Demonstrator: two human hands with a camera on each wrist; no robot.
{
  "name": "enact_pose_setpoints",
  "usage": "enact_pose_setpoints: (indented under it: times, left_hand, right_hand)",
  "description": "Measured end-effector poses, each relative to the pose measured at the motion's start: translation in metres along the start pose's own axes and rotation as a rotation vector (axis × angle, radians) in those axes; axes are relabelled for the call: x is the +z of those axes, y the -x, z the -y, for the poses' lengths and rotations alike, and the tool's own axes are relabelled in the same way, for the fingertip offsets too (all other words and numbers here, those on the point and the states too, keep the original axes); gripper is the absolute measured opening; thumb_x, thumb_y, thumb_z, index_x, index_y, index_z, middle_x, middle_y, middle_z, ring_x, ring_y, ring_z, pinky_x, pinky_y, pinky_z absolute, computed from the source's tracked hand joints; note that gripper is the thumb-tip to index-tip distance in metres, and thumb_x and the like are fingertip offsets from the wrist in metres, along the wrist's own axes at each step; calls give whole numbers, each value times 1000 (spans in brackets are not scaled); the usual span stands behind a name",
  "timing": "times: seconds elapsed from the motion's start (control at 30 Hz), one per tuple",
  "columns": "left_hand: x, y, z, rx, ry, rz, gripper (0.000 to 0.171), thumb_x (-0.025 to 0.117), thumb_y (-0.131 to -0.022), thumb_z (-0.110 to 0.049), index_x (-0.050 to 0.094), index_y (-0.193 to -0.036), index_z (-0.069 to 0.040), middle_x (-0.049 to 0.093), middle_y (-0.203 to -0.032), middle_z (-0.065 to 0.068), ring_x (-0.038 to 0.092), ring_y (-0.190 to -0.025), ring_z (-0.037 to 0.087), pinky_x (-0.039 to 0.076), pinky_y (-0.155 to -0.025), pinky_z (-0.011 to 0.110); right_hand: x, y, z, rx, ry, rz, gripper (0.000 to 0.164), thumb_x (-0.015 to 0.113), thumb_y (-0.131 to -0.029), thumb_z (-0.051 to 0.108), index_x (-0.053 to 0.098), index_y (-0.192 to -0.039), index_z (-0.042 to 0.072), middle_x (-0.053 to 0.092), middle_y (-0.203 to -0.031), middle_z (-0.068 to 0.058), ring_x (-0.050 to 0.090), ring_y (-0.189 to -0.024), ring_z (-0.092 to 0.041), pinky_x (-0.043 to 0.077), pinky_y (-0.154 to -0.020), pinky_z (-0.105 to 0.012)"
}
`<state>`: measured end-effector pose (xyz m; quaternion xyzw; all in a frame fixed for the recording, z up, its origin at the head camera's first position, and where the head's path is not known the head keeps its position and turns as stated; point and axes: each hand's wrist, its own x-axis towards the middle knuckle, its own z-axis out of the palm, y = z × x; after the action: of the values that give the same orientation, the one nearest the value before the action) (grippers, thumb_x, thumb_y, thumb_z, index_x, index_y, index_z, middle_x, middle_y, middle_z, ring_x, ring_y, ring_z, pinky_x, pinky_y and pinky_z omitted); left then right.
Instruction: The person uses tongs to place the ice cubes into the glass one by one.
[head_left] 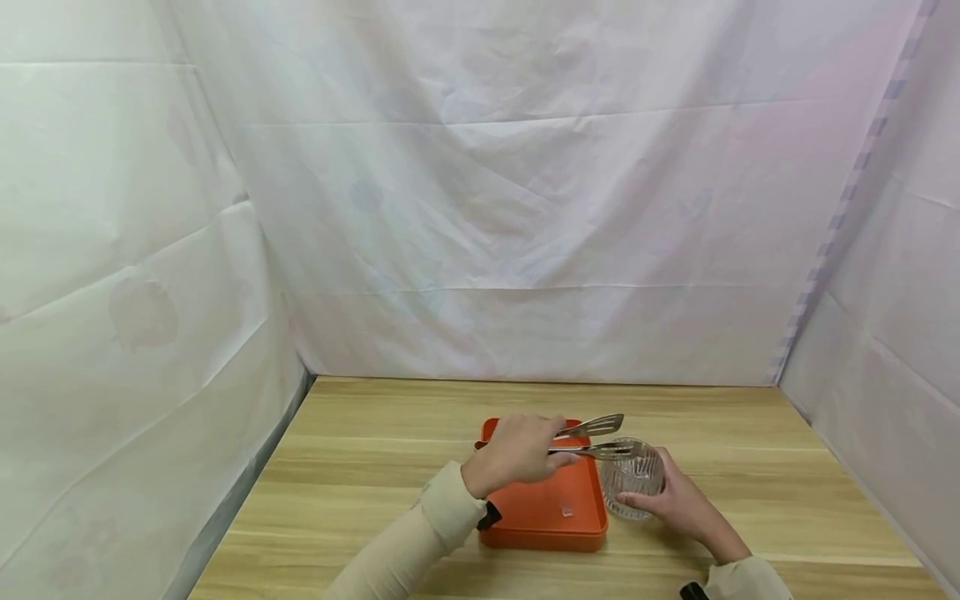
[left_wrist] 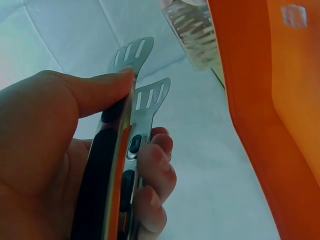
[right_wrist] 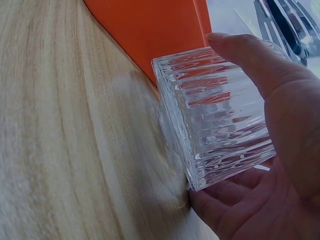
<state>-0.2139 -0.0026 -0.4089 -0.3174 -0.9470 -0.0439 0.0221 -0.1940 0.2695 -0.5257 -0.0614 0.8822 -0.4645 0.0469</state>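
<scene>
My left hand [head_left: 517, 450] grips metal tongs [head_left: 592, 451] with slotted ends and black grip pads, held over the orange tray [head_left: 543, 540]. In the left wrist view the thumb presses one arm of the tongs [left_wrist: 95, 185] and curled fingers hold the other; the slotted ends stand apart. From the head, one end overlaps the rim of a clear ribbed glass [head_left: 633, 485]. Fingers and thumb of my right hand [head_left: 686, 504] wrap round that glass, just right of the tray. A small clear cube [head_left: 567, 511] lies on the tray's floor.
The wood-grain table [head_left: 360, 467] spreads on both sides of the tray. White cloth [head_left: 525, 208] hangs behind the table and along its left and right sides. The tray's raised wall [right_wrist: 150, 30] stands close beside the glass.
</scene>
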Motion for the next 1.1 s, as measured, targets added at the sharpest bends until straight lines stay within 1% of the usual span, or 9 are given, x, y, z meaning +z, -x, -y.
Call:
enact_pose_setpoints:
  times: [0.13, 0.23, 0.4, 0.57, 0.63, 0.7, 0.8, 0.9, 1.1]
  left_hand:
    - [-2, 5, 6, -37, -2, 5, 46, 50, -86, -63, 58, -105, -22, 56, -74, -12, 49, -60, 5, 36, -49, 24]
    - [-2, 9, 13, -56, -1, 6, 47, 49, -85, -65, 58, -102, -22, 54, -72, -12, 49, -59, 6, 35, -47, 25]
    - [2, 17, 25, -41, 21, -12, 43, 52, -86, -60, 59, -100, -20, 52, -68, -11, 48, -56, 6, 34, -47, 24]
    - [8, 27, 39, -47, 12, 14, 45, 52, -87, -59, 59, -102, -18, 48, -64, -11, 45, -52, 4, 33, -44, 24]
    - [10, 31, 44, -51, -1, 33, 45, 53, -86, -60, 59, -102, -18, 48, -63, -10, 45, -52, 4, 34, -44, 23]
    - [12, 34, 48, -46, -17, 58, 44, 55, -85, -60, 60, -102, -19, 53, -67, -11, 48, -55, 4, 35, -46, 23]
    - [11, 39, 51, -36, -26, 107, 43, 60, -82, -58, 62, -105, -22, 62, -76, -12, 55, -63, 5, 40, -54, 23]
    - [8, 43, 52, -28, -19, 162, 44, 64, -79, -58, 64, -107, -24, 64, -82, -12, 57, -69, 6, 42, -59, 26]
    - [11, 46, 53, 2, -46, 217, 39, 66, -75, -60, 65, -97, -28, 62, -79, -17, 53, -64, 3, 39, -57, 26]
  right_hand:
    - [0, 0, 0, 21, 6, 4, 89, 80, -70, 40, 27, -137, 13, 56, -118, -15, 59, -97, -20, 49, -79, -32]
    - [0, 0, 0, 10, 9, -5, 91, 80, -71, 38, 26, -138, 11, 56, -119, -17, 59, -99, -23, 49, -79, -35]
    - [1, -1, 0, 1, 10, -19, 91, 80, -71, 37, 26, -138, 10, 53, -122, -20, 58, -102, -27, 50, -82, -41]
    - [2, -2, 0, 6, 28, -13, 92, 79, -72, 39, 25, -139, 9, 51, -125, -22, 58, -104, -29, 50, -83, -44]
    - [2, -4, -1, 7, 45, -14, 92, 79, -72, 41, 25, -139, 8, 50, -126, -23, 58, -104, -30, 50, -83, -44]
    - [2, -6, -1, 7, 60, -15, 91, 78, -72, 42, 25, -138, 7, 50, -125, -24, 58, -103, -30, 50, -81, -43]
    - [1, -8, -1, 4, 81, -19, 90, 77, -73, 43, 26, -138, 7, 50, -126, -25, 58, -102, -29, 50, -80, -42]
    - [0, -10, -1, -3, 87, -17, 91, 78, -72, 44, 26, -138, 7, 51, -125, -24, 58, -102, -30, 50, -80, -43]
    - [1, -12, 1, -4, 73, -7, 93, 78, -72, 44, 25, -139, 7, 52, -124, -21, 58, -103, -28, 48, -82, -42]
